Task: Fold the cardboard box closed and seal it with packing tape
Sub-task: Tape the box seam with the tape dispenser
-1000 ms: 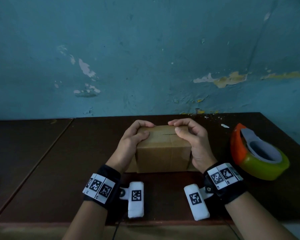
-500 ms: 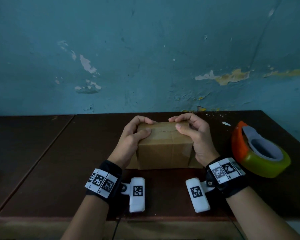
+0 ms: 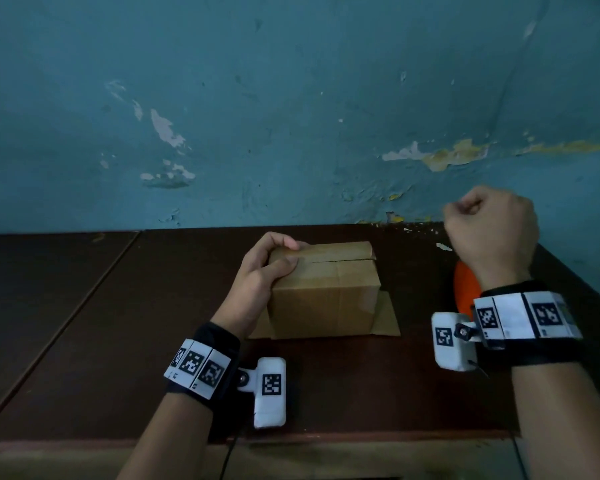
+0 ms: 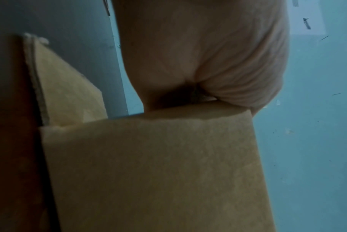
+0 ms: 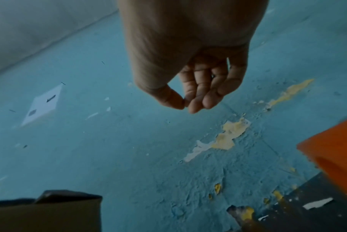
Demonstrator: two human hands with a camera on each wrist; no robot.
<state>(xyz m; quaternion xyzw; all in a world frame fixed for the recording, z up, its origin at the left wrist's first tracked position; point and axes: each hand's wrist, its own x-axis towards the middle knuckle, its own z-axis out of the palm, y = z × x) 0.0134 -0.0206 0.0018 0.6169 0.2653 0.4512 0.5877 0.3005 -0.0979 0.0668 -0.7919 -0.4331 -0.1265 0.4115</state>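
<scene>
A small brown cardboard box (image 3: 323, 296) stands on the dark table (image 3: 118, 323), its top flaps folded down with a seam between them. My left hand (image 3: 284, 255) grips the box's top left corner, thumb on the near flap and fingers curled over the far one. The left wrist view shows the palm (image 4: 198, 55) pressed on the box (image 4: 148, 172). My right hand (image 3: 489, 230) hangs in the air to the right of the box, fingers curled, holding nothing (image 5: 185, 103). Below it lies the orange tape dispenser (image 3: 466, 289), mostly hidden by my wrist.
A peeling blue wall (image 3: 291, 116) rises right behind the table. A loose bottom flap (image 3: 385, 317) sticks out flat from the box's right side. The table's front edge (image 3: 326, 438) runs just below my wrists. A seam (image 3: 84, 289) divides the tabletop on the left.
My right hand has let go of the box and risen up and to the right, over the tape dispenser. The left hand stays on the box's corner.
</scene>
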